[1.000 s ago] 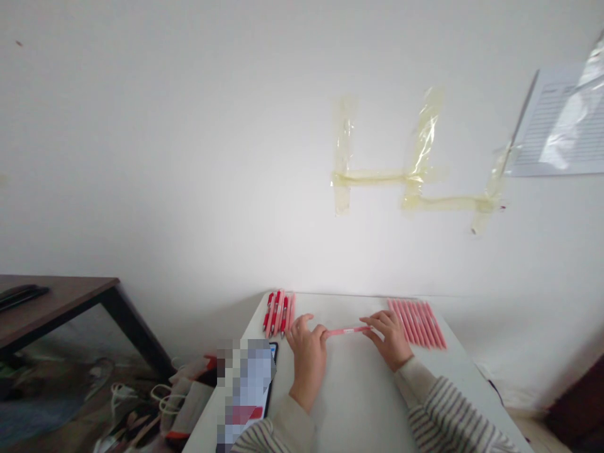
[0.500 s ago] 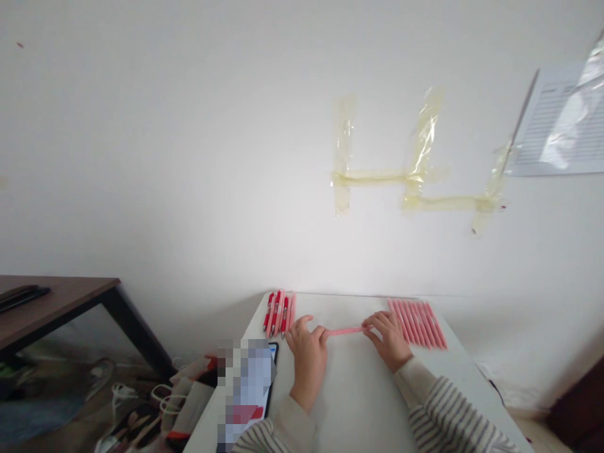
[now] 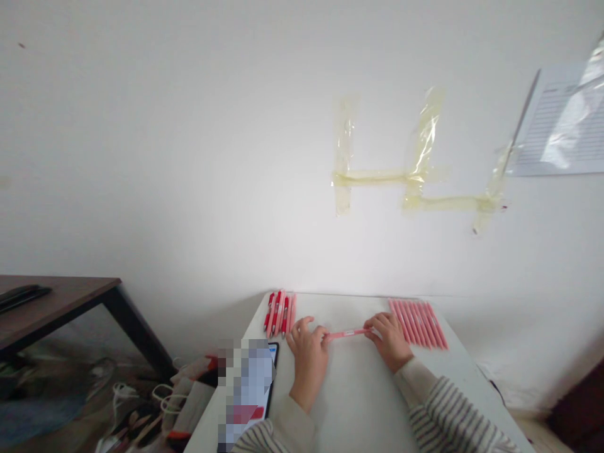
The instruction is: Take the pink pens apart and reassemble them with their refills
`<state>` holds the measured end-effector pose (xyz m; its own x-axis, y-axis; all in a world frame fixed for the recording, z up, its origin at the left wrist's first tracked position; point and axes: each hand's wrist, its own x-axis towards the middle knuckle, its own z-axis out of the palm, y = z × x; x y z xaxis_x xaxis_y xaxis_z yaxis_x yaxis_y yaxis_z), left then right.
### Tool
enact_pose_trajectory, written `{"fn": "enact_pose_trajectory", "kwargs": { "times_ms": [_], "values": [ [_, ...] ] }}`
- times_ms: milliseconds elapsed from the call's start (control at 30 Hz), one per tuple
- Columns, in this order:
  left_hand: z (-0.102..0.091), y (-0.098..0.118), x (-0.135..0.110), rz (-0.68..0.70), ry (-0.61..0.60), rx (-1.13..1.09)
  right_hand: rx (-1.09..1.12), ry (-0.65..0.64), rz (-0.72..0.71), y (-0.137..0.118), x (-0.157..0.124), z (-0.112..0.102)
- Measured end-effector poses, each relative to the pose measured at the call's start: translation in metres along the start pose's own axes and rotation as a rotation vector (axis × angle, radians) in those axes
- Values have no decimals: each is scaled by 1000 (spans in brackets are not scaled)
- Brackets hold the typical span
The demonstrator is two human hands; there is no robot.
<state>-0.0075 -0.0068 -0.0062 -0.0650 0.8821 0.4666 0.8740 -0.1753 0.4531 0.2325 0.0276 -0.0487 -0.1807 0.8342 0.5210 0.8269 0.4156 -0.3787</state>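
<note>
A pink pen [image 3: 348, 333] lies crosswise between my two hands, over the middle of the white table [image 3: 361, 396]. My left hand [image 3: 307, 352] pinches its left end between thumb and finger, other fingers lifted. The fingertips of my right hand [image 3: 387, 336] close on the opposite end. A small white label shows on the pen's barrel. Just beyond my left hand is a group of red and pink pens [image 3: 280, 314]. To the right of my right hand, several pink pens [image 3: 419, 324] lie side by side in a slanted row.
A phone [image 3: 255, 390], partly pixelated, lies at the table's left edge. Behind the table rises a white wall [image 3: 212, 157] with yellowed tape and a taped paper [image 3: 557, 126]. On the left stand a brown desk [image 3: 61, 302] and bags [image 3: 186, 396] on the floor.
The pen has turned about its long axis, so a white label now faces me. Both hands stay nearly in place.
</note>
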Motion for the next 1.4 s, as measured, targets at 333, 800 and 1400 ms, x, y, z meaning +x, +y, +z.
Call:
{"fn": "enact_pose_trajectory", "kwargs": {
  "times_ms": [333,800,1400],
  "values": [
    [2,3,-4,45,-68,-20,-26,-23,2,-5,-1,-4],
    [1,4,-3,65,-4,-32,-3,-68,-2,-9,0,-9],
    [-1,4,-2,21,16,-40,-63,-1,-48,-3,0,-3]
  ]
}}
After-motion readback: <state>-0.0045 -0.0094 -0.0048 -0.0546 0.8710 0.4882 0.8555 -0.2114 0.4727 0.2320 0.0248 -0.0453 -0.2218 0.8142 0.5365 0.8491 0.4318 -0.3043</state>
